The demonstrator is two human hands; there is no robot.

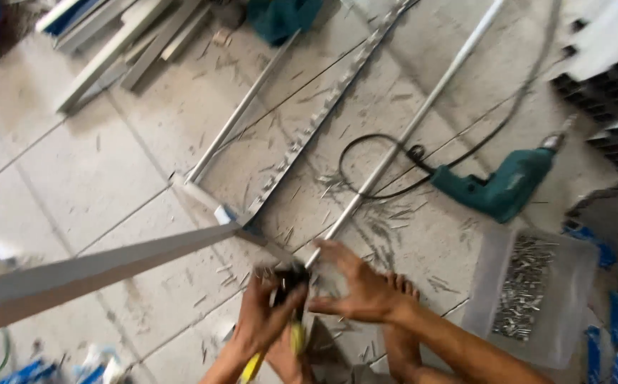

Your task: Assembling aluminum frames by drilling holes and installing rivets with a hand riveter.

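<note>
My left hand (265,313) is closed around a hand tool (291,283) with a black head and yellow handles, held against the near end of a thin metal rail (408,128). My right hand (355,288) lies beside it with its fingers spread, pressing down by that rail end. A bare foot (401,288) sits just behind the right hand. A long pale grey bar (88,274) runs in from the left and meets a frame corner (227,217) near the hands.
A green electric drill (501,188) with a black cable (366,167) lies to the right. A clear plastic box (490,284) of small metal fasteners stands at lower right. A notched strip (323,107) and stacked profiles (117,35) lie farther off. Metal shavings cover the tiled floor.
</note>
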